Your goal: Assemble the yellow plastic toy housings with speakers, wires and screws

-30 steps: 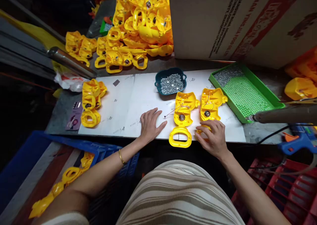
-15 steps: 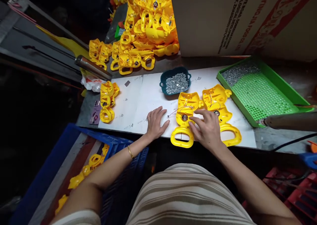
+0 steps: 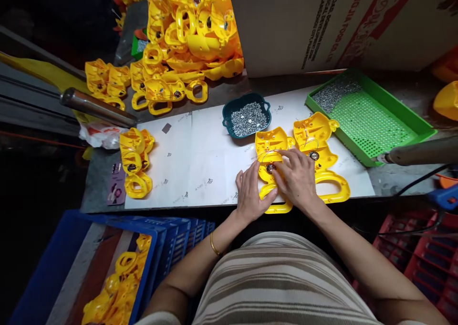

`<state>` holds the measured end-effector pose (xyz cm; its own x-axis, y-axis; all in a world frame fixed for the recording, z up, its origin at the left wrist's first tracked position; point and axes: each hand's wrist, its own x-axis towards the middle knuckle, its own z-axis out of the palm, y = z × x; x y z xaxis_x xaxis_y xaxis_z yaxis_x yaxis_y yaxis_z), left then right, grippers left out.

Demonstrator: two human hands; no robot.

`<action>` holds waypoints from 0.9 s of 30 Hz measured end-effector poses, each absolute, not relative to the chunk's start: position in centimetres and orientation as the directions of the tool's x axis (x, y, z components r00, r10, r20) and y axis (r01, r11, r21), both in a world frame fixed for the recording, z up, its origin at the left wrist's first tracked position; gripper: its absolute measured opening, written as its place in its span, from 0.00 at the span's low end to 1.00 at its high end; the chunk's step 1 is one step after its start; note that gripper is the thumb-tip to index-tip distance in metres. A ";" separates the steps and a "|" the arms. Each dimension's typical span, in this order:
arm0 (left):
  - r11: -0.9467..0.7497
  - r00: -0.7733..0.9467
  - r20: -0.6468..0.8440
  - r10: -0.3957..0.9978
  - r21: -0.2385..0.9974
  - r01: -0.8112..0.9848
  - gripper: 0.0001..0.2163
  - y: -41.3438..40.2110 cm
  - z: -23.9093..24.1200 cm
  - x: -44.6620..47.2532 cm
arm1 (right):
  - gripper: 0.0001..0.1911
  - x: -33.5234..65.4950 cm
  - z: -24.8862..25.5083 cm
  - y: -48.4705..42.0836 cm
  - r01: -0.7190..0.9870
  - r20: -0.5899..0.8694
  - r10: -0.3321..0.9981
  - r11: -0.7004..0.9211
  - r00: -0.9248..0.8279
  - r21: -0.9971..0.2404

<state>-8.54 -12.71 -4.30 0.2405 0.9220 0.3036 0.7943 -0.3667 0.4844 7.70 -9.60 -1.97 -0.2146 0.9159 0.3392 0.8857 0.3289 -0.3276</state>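
Observation:
Two yellow plastic shells with handle loops lie open side up on the white sheet (image 3: 200, 167). My left hand (image 3: 252, 193) rests on the near left shell (image 3: 272, 146), fingers curled round its handle. My right hand (image 3: 296, 177) lies over the same shell's middle, fingertips pressed by its small round metal part and thin wire. The second shell (image 3: 318, 146) sits just to the right, untouched. A dark teal dish of small screws (image 3: 246, 117) stands just behind them.
A green perforated tray (image 3: 368, 120) with screws sits at the right. A large cardboard box (image 3: 322, 19) stands behind. Heaps of yellow shells (image 3: 186, 34) fill the back left; a small stack (image 3: 134, 160) lies left. A blue crate (image 3: 114, 263) holds more. A tool barrel (image 3: 418, 153) juts in at right.
My left hand slid right from the bare sheet onto the left shell's handle. My right hand moved from the right shell across onto the left shell's middle.

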 end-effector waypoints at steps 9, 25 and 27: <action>-0.345 0.235 0.283 0.930 0.448 0.825 0.35 -12.8 -4.3 -8.2 | 0.06 7.8 -2.1 -9.9 0.872 0.409 0.893 0.342 -0.186 -0.351; -0.236 0.038 0.289 0.957 0.693 0.682 0.25 -11.9 -2.3 -9.1 | 0.04 7.9 -1.0 -10.6 0.680 0.408 0.912 0.328 -0.047 -0.655; -0.167 -0.015 0.218 0.976 0.787 0.594 0.16 -11.2 -1.1 -9.3 | 0.05 7.9 -0.7 -10.7 0.617 0.419 0.908 0.341 -0.020 -0.709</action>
<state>-9.29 -11.18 -1.15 -0.0151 0.9759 0.2179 0.5941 -0.1665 0.7869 7.91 -10.69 -0.71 -0.0196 0.9076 0.4194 0.6169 0.3411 -0.7093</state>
